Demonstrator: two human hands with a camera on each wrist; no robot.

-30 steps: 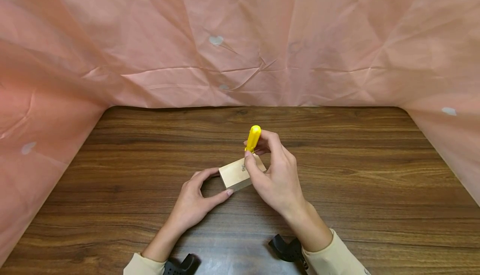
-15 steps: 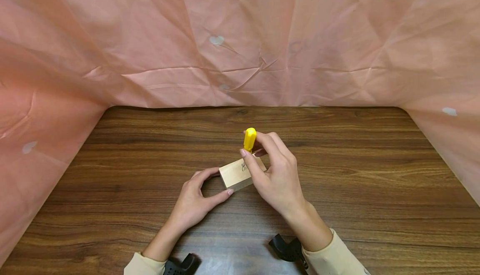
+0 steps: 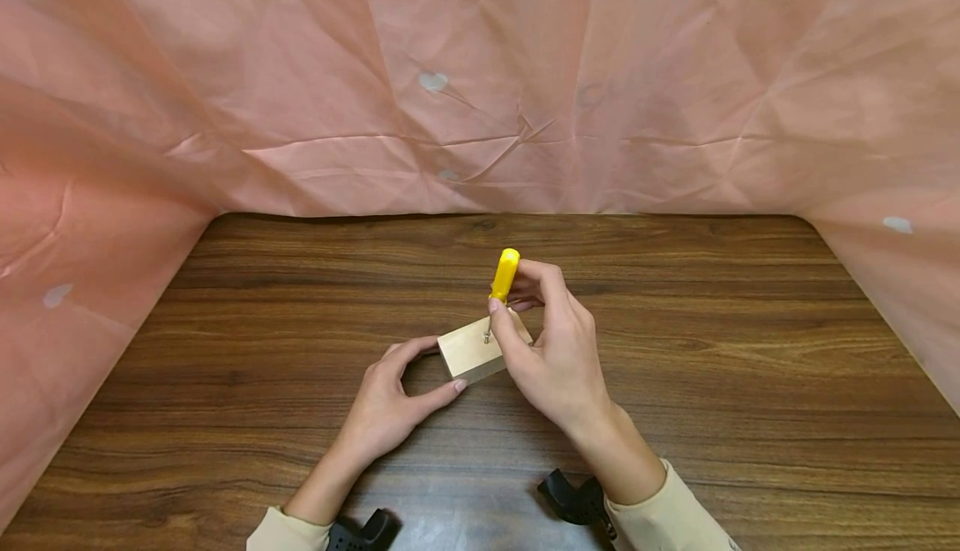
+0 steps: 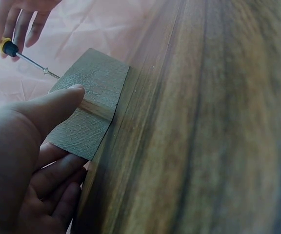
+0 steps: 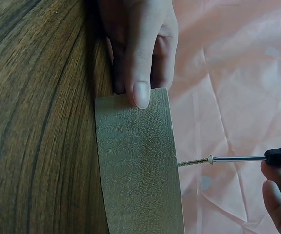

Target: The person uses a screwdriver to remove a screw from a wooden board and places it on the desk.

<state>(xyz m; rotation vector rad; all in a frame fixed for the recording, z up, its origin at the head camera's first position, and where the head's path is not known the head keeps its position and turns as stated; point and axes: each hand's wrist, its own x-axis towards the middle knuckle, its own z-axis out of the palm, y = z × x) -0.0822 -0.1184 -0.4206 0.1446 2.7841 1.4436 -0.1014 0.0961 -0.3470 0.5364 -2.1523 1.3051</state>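
Note:
A pale wooden block [image 3: 468, 349] lies on the table, slanted a little. My left hand [image 3: 386, 405] holds its left end, thumb on the near side and fingers behind. Upright in the block's top stands a screw [image 5: 194, 162], with much of its thread showing above the wood. The tip of a yellow-handled screwdriver [image 3: 506, 276] meets the screw's head. My right hand [image 3: 551, 347] pinches the screwdriver between thumb and fingers, just over the block. In the right wrist view the screwdriver's metal shaft [image 5: 238, 158] lines up with the screw.
The dark wood-grain table [image 3: 712, 351] spreads out around the block. A pink cloth [image 3: 480, 117] with pale heart shapes hangs along the back and both sides. Black wrist devices [image 3: 573, 497] sit at the cuffs of both beige sleeves.
The screwdriver's handle tilted left, then came back to the right as the right fingers shifted on it. The block and left hand stay in place.

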